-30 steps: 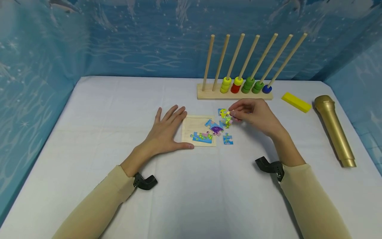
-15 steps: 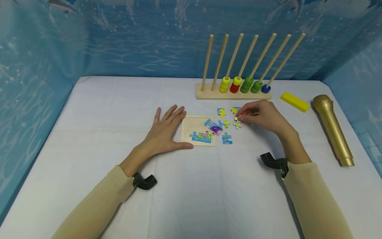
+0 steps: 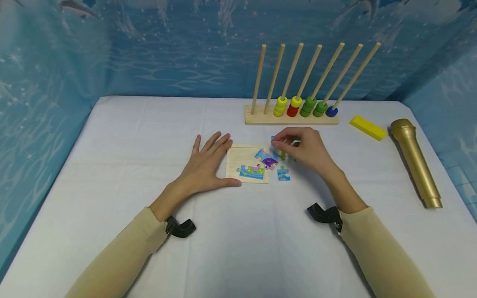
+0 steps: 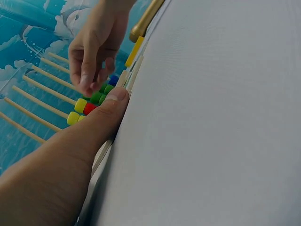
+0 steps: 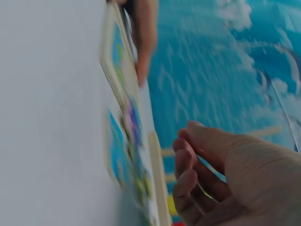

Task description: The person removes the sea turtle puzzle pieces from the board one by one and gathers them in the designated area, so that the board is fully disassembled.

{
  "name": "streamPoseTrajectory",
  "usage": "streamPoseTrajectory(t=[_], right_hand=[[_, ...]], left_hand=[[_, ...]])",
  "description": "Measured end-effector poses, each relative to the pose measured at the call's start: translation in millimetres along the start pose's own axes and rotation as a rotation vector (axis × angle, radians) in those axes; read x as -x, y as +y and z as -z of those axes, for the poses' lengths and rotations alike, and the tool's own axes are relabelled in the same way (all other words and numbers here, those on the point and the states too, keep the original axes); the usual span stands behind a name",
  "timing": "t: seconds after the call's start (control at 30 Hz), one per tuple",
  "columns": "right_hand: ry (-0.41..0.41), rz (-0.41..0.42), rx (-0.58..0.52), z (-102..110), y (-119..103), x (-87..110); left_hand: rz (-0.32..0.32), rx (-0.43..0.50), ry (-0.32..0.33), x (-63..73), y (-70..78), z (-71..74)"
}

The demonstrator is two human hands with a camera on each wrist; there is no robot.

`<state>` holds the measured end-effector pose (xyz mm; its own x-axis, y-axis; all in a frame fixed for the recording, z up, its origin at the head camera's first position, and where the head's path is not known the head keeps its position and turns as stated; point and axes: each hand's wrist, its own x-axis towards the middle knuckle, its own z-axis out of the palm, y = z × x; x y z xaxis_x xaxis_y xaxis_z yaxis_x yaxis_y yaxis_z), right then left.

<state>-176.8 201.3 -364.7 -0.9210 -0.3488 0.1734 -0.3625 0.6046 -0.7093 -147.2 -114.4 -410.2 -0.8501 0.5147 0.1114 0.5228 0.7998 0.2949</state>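
My left hand [image 3: 203, 169] lies with fingers spread, touching the left side of a wooden puzzle board [image 3: 234, 151]. A blue puzzle piece with pink and green parts [image 3: 251, 171] lies in the board. Across its right edge rests a purple-and-blue piece [image 3: 267, 159]. My right hand [image 3: 303, 147] hovers over several loose pieces, partly hiding them. Its fingers are bent and the fingertips come close together. In the right wrist view, no piece shows between the right hand's fingers [image 5: 186, 181]. One loose blue piece [image 3: 283, 174] lies to the right of the board.
Behind the pieces stands a wooden peg rack [image 3: 257, 119] with coloured beads on some pegs. To its right lie a yellow block [image 3: 368, 127] and a gold microphone-shaped object [image 3: 417, 163]. A white cloth [image 3: 149, 136] covers the table; blue printed curtains [image 3: 167, 49] surround it.
My right hand has slid a green puzzle piece to the right, let go of it and moved back left above the other pieces. My left hand has stayed in place.
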Motion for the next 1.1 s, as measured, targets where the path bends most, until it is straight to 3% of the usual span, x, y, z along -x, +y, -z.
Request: streamPoseTrajectory(t=[0.23,0.4,0.63,1.1], right_hand=[[-0.067,0.076,-0.040,-44.6,-25.5,5.1],[-0.049,0.146,-0.017,-62.9,-28.9,9.9],[-0.024,0.209,0.012,-67.0,-30.7,12.3],[-0.155,0.195,0.055,-67.6,-39.5,14.7]], left_hand=[[-0.001,0.006,0.004,-1.1,-1.1,1.8],[-0.015,0.010,0.011,-0.7,-0.1,2.7],[-0.028,0.001,0.020,-2.4,1.4,4.9],[-0.028,0.008,0.017,0.2,-1.0,-0.7]])
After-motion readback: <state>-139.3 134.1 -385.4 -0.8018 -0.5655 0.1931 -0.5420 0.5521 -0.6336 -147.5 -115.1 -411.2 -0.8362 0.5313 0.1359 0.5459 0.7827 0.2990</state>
